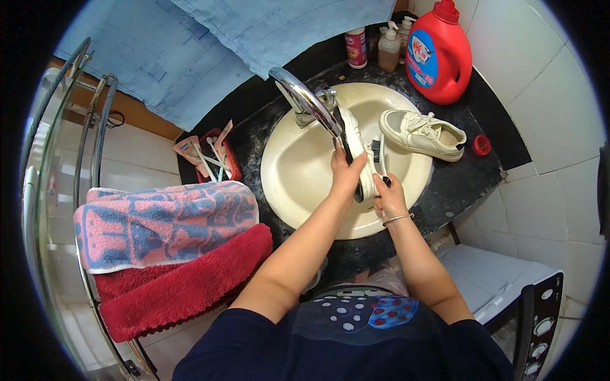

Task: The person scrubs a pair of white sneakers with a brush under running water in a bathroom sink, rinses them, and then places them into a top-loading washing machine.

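Observation:
My left hand [347,174] grips a white sneaker [351,134], tilted on its side over the cream washbasin [281,185], its dark sole towards the left. The chrome faucet [307,97] arches over the basin, its spout beside the sneaker. In my right hand [391,195] is the handle of a white brush [382,155] with dark bristles, which are close to the shoe's laced upper; whether they touch it I cannot tell. The other white sneaker [421,133] lies across the basin's right rim, its heel on the dark counter.
A red detergent jug [441,57], a pump bottle [389,50] and a pink bottle [356,47] stand behind the basin. A red cap [481,145] lies at the right. Left are a red basket [232,159] with toothbrushes and hanging towels [167,224]. A washing machine [500,281] stands lower right.

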`<state>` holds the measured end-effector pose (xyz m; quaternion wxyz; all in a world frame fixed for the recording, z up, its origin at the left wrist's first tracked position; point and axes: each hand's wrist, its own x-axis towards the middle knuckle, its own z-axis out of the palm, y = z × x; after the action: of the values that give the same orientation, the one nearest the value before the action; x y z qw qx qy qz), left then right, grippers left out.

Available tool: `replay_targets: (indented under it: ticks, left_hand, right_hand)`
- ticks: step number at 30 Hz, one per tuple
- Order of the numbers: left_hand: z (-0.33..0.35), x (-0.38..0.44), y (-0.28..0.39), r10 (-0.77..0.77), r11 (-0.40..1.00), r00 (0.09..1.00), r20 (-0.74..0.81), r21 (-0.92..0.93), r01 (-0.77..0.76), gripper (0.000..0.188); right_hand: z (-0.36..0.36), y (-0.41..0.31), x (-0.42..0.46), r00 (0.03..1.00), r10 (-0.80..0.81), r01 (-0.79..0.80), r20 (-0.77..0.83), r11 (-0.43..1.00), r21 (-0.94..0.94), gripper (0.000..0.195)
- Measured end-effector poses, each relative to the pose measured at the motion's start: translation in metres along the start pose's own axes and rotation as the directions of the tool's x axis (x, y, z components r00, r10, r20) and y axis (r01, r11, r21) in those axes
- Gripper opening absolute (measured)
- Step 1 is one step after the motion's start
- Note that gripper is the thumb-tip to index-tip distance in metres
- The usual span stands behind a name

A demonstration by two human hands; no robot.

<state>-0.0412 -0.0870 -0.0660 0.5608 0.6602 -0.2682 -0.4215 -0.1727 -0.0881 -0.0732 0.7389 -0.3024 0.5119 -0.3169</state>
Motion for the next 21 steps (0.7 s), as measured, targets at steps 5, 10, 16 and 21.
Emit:
replay_targets:
  ticks: [5,10,16,21]
  left_hand:
    - [0.021,-0.027,0.002,0.044,0.877,0.999,0.010,0.478,-0.044,0.106]
    - [0.001,-0.023,0.005,0.057,0.876,0.998,-0.007,0.480,-0.047,0.101]
    - [-0.055,-0.019,0.034,0.185,0.601,0.969,0.164,0.761,-0.244,0.078]
    - [-0.075,-0.036,0.055,0.312,0.288,0.828,0.465,0.785,-0.549,0.068]
  right_hand:
    - [-0.009,0.005,0.014,0.994,0.106,-0.107,0.012,0.980,0.169,0.024]
    - [0.003,0.001,0.002,0.992,0.103,-0.109,0.069,0.991,0.084,0.029]
    - [-0.052,0.001,0.031,0.956,-0.292,0.275,-0.006,0.905,-0.324,0.039]
    - [-0.017,-0.079,0.028,0.889,-0.381,0.387,0.254,0.331,-0.860,0.044]
